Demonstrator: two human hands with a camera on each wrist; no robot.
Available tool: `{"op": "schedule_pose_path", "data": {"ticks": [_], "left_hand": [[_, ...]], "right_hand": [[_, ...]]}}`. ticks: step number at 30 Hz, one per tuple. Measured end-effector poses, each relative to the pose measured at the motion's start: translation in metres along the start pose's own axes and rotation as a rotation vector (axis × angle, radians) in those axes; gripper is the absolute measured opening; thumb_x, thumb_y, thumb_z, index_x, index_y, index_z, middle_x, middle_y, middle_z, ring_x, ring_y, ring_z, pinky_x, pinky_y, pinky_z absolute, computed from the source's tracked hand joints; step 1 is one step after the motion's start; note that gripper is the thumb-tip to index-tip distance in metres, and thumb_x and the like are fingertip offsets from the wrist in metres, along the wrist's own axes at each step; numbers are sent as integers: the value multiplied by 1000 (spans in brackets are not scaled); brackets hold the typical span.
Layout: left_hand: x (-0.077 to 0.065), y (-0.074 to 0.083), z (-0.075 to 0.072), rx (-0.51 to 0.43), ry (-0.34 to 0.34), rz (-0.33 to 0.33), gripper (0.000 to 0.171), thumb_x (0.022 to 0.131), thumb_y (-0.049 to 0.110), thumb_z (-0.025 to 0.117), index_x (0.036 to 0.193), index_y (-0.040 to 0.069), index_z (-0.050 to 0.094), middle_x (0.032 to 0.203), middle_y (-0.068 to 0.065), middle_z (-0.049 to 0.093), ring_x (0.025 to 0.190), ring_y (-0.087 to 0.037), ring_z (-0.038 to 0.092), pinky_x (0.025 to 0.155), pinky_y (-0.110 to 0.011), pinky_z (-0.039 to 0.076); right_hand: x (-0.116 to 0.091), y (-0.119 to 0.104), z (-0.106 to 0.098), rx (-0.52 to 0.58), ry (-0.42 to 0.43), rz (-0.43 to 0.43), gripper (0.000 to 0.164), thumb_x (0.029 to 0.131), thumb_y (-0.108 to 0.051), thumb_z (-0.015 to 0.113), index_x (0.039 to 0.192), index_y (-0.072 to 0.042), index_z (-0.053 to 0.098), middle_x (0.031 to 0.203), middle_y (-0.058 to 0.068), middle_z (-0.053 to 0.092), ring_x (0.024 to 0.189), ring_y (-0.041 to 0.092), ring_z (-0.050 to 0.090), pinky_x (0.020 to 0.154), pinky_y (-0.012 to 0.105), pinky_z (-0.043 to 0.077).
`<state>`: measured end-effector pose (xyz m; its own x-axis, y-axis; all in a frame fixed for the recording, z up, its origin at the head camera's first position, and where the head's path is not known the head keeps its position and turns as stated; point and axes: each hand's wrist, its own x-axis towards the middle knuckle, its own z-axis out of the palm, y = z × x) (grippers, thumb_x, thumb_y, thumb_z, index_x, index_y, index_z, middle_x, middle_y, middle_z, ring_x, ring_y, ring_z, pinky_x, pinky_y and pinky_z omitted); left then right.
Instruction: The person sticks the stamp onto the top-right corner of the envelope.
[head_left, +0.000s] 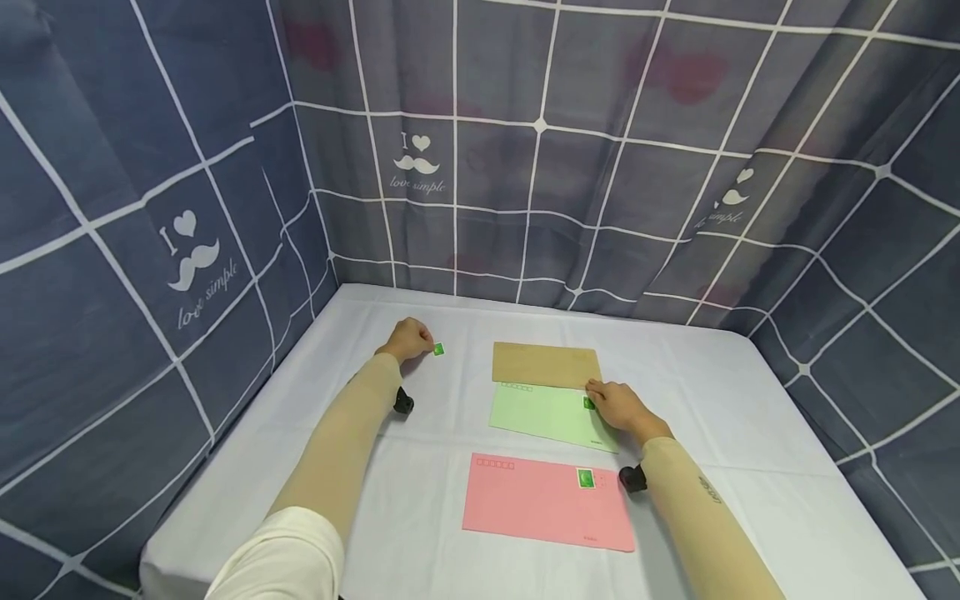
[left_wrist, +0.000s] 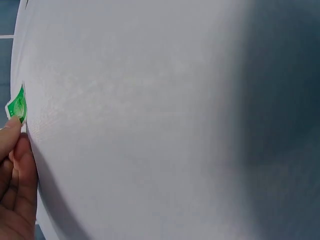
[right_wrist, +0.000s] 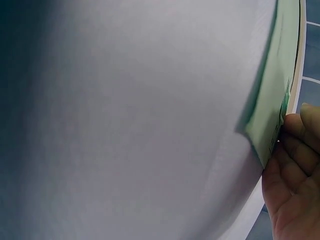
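My left hand [head_left: 408,340] pinches a small green stamp [head_left: 438,349] between thumb and fingertip at the table's left side. In the left wrist view that stamp [left_wrist: 18,106] sticks up past the thumb, slightly bent. My right hand [head_left: 621,408] is over the right end of a light green envelope [head_left: 543,414], its fingers curled. A second green stamp [head_left: 588,402] is at the right fingertips, and the right wrist view shows its edge [right_wrist: 286,102] raised there. Part of this stamp and the envelope's upper right corner are hidden by the hand.
Behind the green envelope lies a brown envelope [head_left: 546,365], their edges meeting. Nearer me is a pink envelope [head_left: 536,504] bearing a green stamp [head_left: 586,478] at its upper right. All rest on a white-covered table [head_left: 750,500], enclosed by dark checked curtains [head_left: 487,167].
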<state>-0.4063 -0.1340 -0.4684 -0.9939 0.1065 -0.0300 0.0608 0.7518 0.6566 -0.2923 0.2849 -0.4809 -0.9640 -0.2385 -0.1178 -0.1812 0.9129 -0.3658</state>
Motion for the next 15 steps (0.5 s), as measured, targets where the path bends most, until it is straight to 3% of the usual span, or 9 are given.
{"op": "schedule_pose_path", "data": {"ticks": [7,15], "left_hand": [[0,1,-2,7,-16,35,10,89,9,73,82,3,70,85,-5,63,80,-18,52,71,-26,43],[-1,0,-5,-37,-57,34,8,87,8,74,85,2,71,82,-4,63,74,-15,52,65,-22,43]], "right_hand": [[0,-1,-2,1,7,-12,43,108,-19,41,144,3,48,152,25,42,139,50,39,115,61,32],[-1,0,0,-6,7,-19,44,108,-20,41,145,3,48,152,25,43,139,50,39,115,61,32]]}}
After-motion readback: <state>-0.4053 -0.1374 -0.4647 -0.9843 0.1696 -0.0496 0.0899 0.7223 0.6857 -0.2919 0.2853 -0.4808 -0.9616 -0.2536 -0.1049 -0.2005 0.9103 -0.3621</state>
